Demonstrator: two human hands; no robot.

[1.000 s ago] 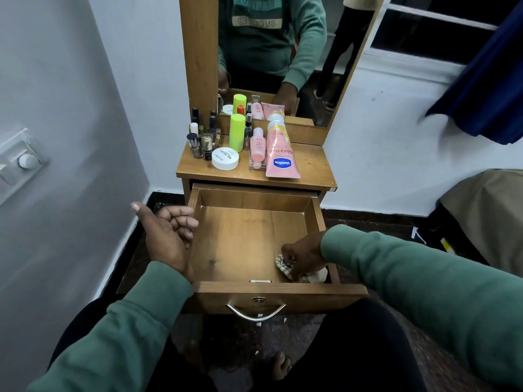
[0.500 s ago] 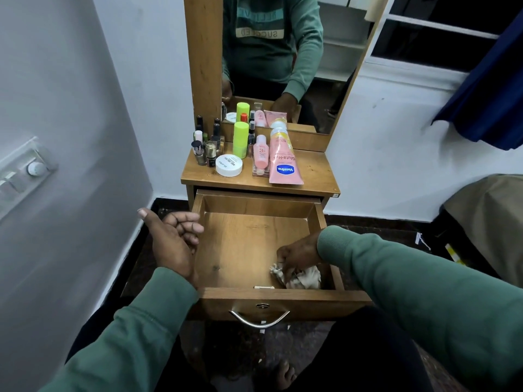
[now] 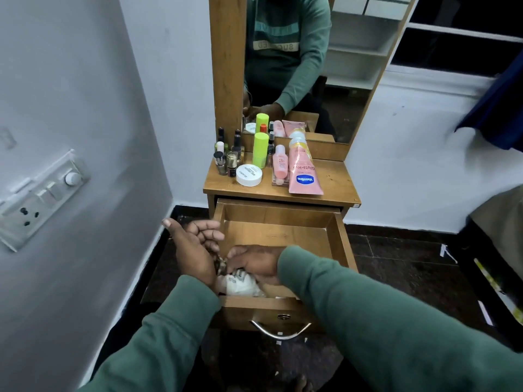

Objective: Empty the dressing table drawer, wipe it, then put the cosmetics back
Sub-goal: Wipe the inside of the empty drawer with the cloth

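Note:
The wooden drawer [image 3: 283, 236] of the dressing table stands pulled out, with no cosmetics in it. My right hand [image 3: 254, 263] presses a white patterned cloth [image 3: 240, 285] onto the drawer floor at the near left corner. My left hand [image 3: 192, 244] rests against the drawer's left wall, fingers loosely curled, holding nothing. On the table top [image 3: 336, 188] stand the cosmetics: a pink Vaseline tube [image 3: 304, 172], a small pink bottle [image 3: 280, 164], a lime green bottle [image 3: 261, 149], a white round jar [image 3: 249, 174] and several small nail polish bottles [image 3: 227, 158].
A mirror [image 3: 297, 66] rises behind the table top. A grey wall with a switch panel [image 3: 42, 193] stands close on the left. A metal handle [image 3: 280, 331] is on the drawer front. Dark floor, a blue cloth [image 3: 498, 108] and a covered object lie to the right.
My right hand has slid the cloth along the drawer's front from the right corner to the left corner. My left hand has stayed at the drawer's left wall.

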